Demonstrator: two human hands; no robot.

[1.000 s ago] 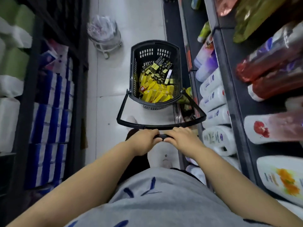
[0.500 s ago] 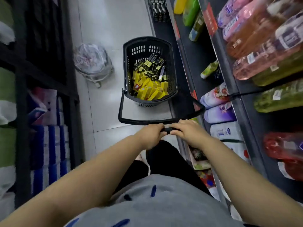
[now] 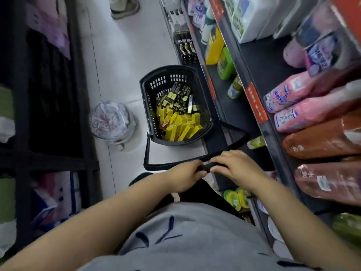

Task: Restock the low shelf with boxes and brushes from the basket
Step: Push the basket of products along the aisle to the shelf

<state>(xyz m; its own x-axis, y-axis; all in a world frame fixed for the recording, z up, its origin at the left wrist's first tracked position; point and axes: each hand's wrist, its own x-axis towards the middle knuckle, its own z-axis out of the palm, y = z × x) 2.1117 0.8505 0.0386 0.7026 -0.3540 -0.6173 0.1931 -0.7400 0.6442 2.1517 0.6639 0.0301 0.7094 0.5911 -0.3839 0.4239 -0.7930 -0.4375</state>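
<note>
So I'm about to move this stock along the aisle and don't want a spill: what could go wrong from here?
1. The long black handle, gripped by the left hand and right hand, seems to overlap the dark low shelf; it might snag.
2. Loose yellow boxes are heaped in the black plastic basket's near end; a jerk could spill some.
3. The bag-lined bin stands close on the other side and could get knocked.

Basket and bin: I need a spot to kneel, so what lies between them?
Only bare floor between basket and bin, in the head view.
</note>
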